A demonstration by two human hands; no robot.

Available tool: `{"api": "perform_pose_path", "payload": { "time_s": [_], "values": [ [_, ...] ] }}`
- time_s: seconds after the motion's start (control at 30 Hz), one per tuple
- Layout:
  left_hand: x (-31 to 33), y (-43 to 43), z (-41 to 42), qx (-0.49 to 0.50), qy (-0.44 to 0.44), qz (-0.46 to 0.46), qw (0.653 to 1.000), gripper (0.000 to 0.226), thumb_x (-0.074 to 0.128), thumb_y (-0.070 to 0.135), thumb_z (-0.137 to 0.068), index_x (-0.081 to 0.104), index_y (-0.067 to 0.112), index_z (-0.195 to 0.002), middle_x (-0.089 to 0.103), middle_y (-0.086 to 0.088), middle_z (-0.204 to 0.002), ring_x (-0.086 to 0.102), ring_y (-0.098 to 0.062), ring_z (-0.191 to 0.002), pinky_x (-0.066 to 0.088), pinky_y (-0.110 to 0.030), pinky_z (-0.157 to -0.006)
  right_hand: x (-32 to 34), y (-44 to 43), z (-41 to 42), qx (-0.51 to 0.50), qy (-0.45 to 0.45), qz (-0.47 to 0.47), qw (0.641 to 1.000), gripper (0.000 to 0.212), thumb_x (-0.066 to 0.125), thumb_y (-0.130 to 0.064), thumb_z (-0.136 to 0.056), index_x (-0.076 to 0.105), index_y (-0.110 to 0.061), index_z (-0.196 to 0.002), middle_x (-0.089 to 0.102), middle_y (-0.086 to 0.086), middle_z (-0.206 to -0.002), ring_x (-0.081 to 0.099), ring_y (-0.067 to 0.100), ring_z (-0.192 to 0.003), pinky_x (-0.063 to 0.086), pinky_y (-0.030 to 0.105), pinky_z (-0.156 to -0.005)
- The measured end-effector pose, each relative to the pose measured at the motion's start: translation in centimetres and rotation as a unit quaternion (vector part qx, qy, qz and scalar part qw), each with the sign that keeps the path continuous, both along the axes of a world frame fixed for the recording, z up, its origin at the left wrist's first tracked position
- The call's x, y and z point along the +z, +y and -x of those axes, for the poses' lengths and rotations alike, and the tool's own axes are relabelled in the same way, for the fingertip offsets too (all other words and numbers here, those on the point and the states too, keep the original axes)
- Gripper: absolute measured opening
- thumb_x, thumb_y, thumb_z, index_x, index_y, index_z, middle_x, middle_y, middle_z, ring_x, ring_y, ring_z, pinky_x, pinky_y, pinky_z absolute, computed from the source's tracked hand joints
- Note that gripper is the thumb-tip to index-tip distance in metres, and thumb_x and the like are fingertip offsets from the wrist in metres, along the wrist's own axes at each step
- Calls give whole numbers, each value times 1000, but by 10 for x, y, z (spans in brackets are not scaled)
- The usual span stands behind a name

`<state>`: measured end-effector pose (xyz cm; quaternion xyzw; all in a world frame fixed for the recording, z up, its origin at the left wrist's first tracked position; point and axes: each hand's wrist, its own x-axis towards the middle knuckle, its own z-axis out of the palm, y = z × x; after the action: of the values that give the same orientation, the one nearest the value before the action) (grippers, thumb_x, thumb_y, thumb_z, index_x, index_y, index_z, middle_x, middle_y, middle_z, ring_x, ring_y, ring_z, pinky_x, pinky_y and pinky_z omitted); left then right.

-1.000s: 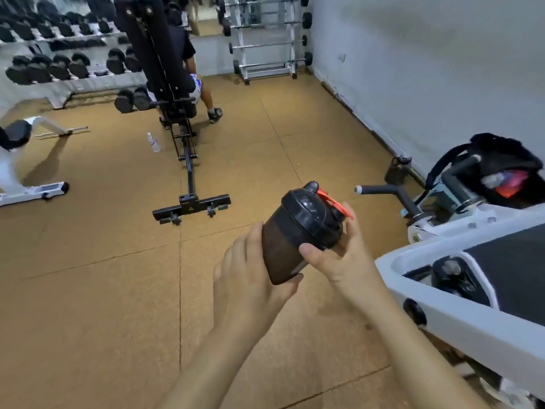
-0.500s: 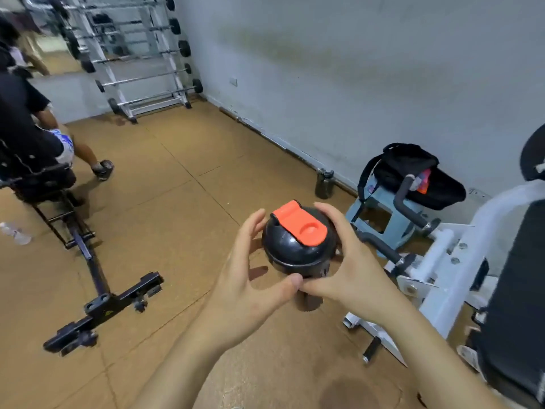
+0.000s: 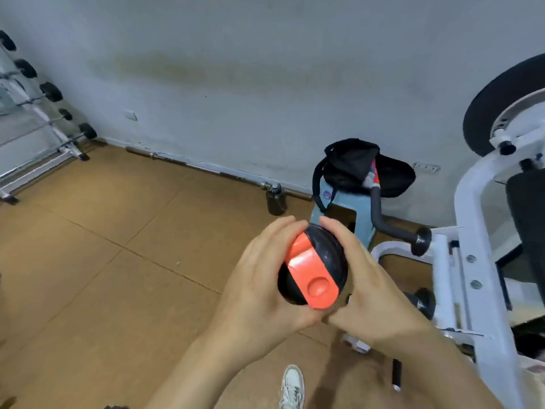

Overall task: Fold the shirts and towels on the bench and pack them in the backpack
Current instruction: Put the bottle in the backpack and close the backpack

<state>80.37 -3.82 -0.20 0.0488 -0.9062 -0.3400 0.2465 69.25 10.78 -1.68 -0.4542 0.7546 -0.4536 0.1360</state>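
Backpack [image 3: 351, 166], black and slumped, sits on a blue stool [image 3: 339, 208] well beyond the fingers. Nearest, a white shoe [image 3: 292, 388] on the floor below them. Now the hands: left hand [image 3: 259, 287] and right hand [image 3: 374, 290] both curl their fingers [image 3: 274, 234] round a black shaker bottle [image 3: 324, 255] with an orange flip cap [image 3: 312, 278], thumbs close together at its near side. Past the fingertips, a dark bottle [image 3: 276, 199] stands by the wall, just left of the stool.
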Motion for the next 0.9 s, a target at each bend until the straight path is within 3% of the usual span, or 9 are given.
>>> {"api": "perform_pose_path", "payload": {
  "time_s": [0.1,0.2,0.3,0.4,0.53,0.7,0.8,0.9],
  "values": [
    [-7,-33,61,-46,-42,70,996,90,78,50,-71,30,32,-145,32,9,-152,32,-9,-141,34,-21,-109,-17,-29,47,-36,-16,-2,999,105,78,-40,-64,10,-62,-140,22,-29,-150,30,-4,-138,34,10,-104],
    [-7,-67,117,-106,-69,121,985,86,72,50,-79,22,34,-147,22,8,-156,28,-14,-143,41,-28,-104,-29,-53,92,-78,-13,1,997,113,86,-26,-67,9,-61,-141,24,-28,-148,33,-6,-135,36,11,-103],
    [-10,-96,172,-173,-88,183,964,88,78,34,-78,25,28,-148,19,0,-158,24,-24,-144,51,-45,-95,-35,-71,134,-122,-20,-8,992,111,84,-30,-71,5,-64,-140,21,-36,-147,33,-12,-132,34,6,-99],
    [-15,-122,224,-231,-95,206,946,90,81,19,-71,29,27,-144,21,-2,-157,23,-27,-145,49,-47,-97,-49,-89,173,-171,-36,-8,985,107,81,-32,-74,4,-60,-144,21,-36,-149,32,-12,-134,33,8,-102],
    [-27,-166,297,-295,-74,183,935,84,80,6,-68,37,27,-138,26,2,-155,24,-26,-145,44,-48,-103,-68,-126,227,-218,-49,-9,975,105,81,-28,-76,7,-55,-146,27,-26,-152,30,-6,-138,37,26,-109],
    [-39,-235,394,-391,-38,94,915,75,76,-2,-65,45,19,-130,33,-2,-150,32,-26,-141,34,-43,-111,-84,-186,314,-266,0,-15,964,107,83,-21,-72,13,-56,-144,25,-19,-156,26,5,-144,37,45,-110],
    [-40,-272,450,-430,-50,57,900,76,78,0,-65,45,23,-130,33,4,-151,33,-23,-141,37,-43,-109,-83,-219,364,-282,13,-20,959,92,83,-29,-72,27,-44,-145,25,-18,-156,23,8,-146,35,46,-111],
    [-44,-296,503,-460,-93,37,882,76,77,15,-72,40,29,-137,23,12,-156,24,-15,-146,29,-28,-115,-78,-239,407,-312,54,-40,948,76,80,-35,-73,41,-32,-139,46,-17,-141,41,6,-135,44,41,-102]
  ]
}}
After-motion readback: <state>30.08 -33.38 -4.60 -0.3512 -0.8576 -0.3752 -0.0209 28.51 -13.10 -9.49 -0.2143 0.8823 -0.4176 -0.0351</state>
